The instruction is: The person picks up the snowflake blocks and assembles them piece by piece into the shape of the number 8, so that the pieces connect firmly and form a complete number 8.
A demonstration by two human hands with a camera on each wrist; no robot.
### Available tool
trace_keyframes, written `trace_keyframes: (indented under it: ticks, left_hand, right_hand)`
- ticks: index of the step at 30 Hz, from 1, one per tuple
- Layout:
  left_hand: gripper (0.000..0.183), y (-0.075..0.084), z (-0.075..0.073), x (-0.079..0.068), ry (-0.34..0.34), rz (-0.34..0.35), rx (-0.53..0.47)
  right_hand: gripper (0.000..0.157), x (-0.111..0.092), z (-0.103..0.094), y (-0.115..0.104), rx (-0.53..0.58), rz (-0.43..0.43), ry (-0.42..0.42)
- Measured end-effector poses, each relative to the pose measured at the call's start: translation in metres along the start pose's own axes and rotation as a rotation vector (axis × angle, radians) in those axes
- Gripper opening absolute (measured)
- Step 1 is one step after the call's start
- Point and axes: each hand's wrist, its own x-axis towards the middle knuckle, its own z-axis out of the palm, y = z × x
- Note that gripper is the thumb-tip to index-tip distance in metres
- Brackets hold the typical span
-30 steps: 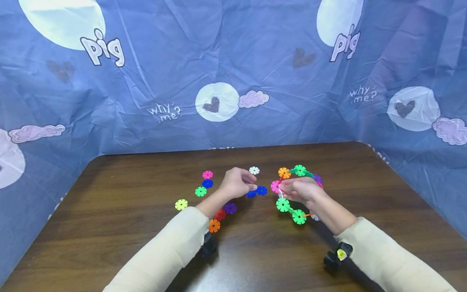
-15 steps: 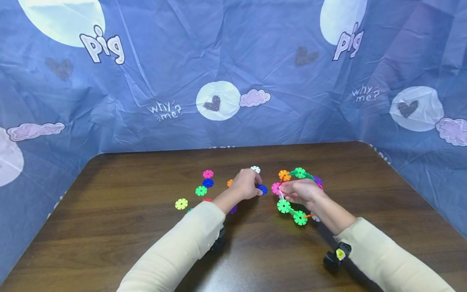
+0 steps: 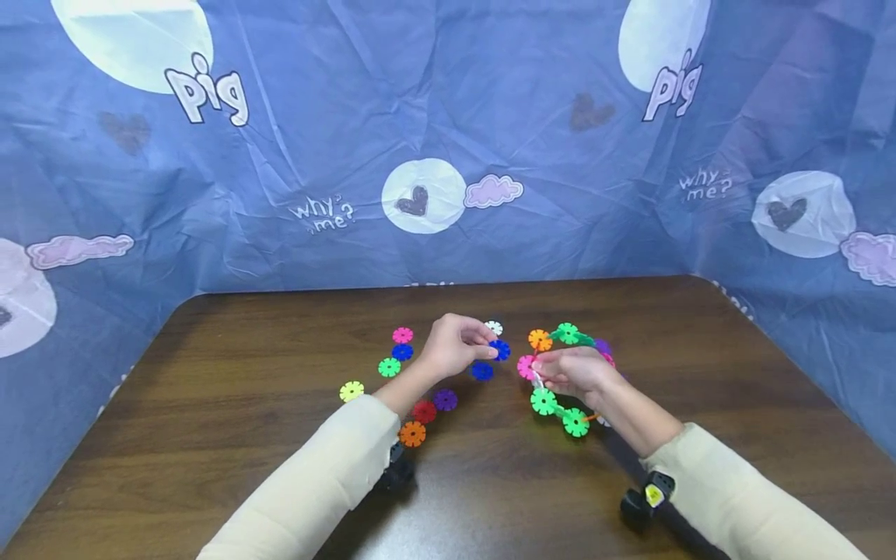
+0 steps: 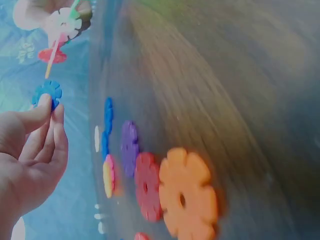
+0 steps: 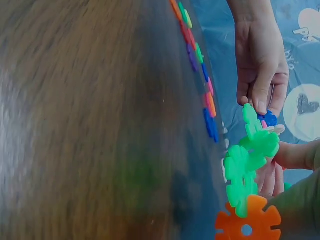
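My left hand pinches a blue snowflake disc between thumb and fingers, raised off the table. In the left wrist view this blue notched disc stands on edge at the fingertips. My right hand holds a looped chain of linked snowflake discs. A pink disc sits at its fingertips, with a green disc below and an orange disc above. Part of the chain is hidden behind the right hand. The held blue disc is left of the chain, a short gap away.
Loose discs lie on the brown table around the left arm: a blue one, a purple one, a red one, an orange one, a yellow one and several others. A blue printed cloth hangs behind.
My left hand reached right to a blue disc on the table, pinched it and lifted it, drawing back slightly left. My right hand keeps holding the chain in nearly the same place.
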Motion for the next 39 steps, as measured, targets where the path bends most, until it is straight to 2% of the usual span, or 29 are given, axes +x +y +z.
trace_keyframes:
  ticks: [8,18,23,28,31,36,39]
  left_hand:
    - [0.012,0.0,-0.019,-0.02,-0.033,0.034,-0.042]
    - [0.01,0.004,-0.018,-0.035,-0.07,0.105,-0.032]
    - [0.01,0.002,-0.02,-0.038,-0.107,0.163,0.024]
    - [0.014,0.001,-0.023,-0.04,-0.153,0.242,0.014]
    - [0.016,0.0,-0.024,-0.038,-0.183,0.254,-0.051]
    - [0.018,-0.004,-0.024,-0.038,-0.224,0.209,-0.24]
    - [0.021,-0.007,-0.024,-0.041,-0.236,0.202,-0.299]
  right_hand:
    - [0.048,-0.009,0.014,-0.004,-0.06,-0.032,-0.082]
    - [0.043,-0.015,0.026,-0.006,-0.072,-0.031,-0.137]
    - [0.036,-0.019,0.031,-0.004,-0.062,-0.046,-0.174]
    - [0.034,-0.02,0.037,-0.003,-0.044,-0.049,-0.17]
    - [0.034,-0.021,0.037,-0.003,-0.013,-0.051,-0.176]
    - [0.031,-0.027,0.037,-0.005,0.058,-0.071,-0.225]
    - [0.028,-0.03,0.039,-0.006,0.077,-0.072,-0.239]
